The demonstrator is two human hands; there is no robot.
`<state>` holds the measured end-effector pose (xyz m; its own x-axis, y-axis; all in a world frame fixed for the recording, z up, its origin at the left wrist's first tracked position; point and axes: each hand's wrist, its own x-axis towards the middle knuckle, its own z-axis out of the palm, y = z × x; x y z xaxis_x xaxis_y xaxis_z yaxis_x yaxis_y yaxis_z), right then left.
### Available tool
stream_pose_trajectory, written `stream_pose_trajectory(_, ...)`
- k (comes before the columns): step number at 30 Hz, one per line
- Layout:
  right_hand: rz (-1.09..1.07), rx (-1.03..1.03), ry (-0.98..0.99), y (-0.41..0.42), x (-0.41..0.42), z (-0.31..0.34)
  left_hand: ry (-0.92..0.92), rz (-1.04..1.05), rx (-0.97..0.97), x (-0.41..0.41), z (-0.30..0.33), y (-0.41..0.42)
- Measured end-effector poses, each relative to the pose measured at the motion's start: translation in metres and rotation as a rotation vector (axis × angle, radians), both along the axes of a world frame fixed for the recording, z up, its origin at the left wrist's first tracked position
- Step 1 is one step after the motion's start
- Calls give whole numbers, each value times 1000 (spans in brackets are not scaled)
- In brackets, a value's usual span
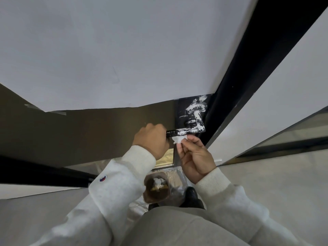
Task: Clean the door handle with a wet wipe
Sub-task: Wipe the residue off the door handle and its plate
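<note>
Both hands are up at the door handle (184, 131), just right of the middle of the frame. Left hand (153, 139) is curled around the free end of the black lever, gripping it. Right hand (194, 157) pinches a crumpled white wet wipe (178, 139) between thumb and fingertips, held right under the lever, touching it or close to it, hard to say which. That handle is pretty messy, with white smears all over the lever and the black plate behind it. Lower down, near the bottom centre, a small brown bin (156, 189) sits on the floor with some white scraps inside, and a dark shoe (190, 193) is just to its right. Light grey sleeves on both arms.
</note>
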<state>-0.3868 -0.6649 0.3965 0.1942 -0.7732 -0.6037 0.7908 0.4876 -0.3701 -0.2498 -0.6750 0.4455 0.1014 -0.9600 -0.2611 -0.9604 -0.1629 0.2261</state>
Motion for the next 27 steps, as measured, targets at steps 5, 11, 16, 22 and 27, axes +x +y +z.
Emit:
stream_pose_trajectory(5,-34,28,42,-7,9,3,11,-11,-7,2,-4,1)
stream_pose_trajectory(11,-61,-45,181,18,-8,29,61,10,-7,2,-7,0)
stream_pose_trajectory(16,84,-911,1447,13,-29,50,47,4,-12,2,-10,0)
stream_pose_trajectory(22,490,-1412,1930,-19,-7,40,97,-7,-36,7,-16,1)
stream_pose_trajectory(27,673,-1495,1944,-39,-10,44,130,-1,-27,6,-16,2)
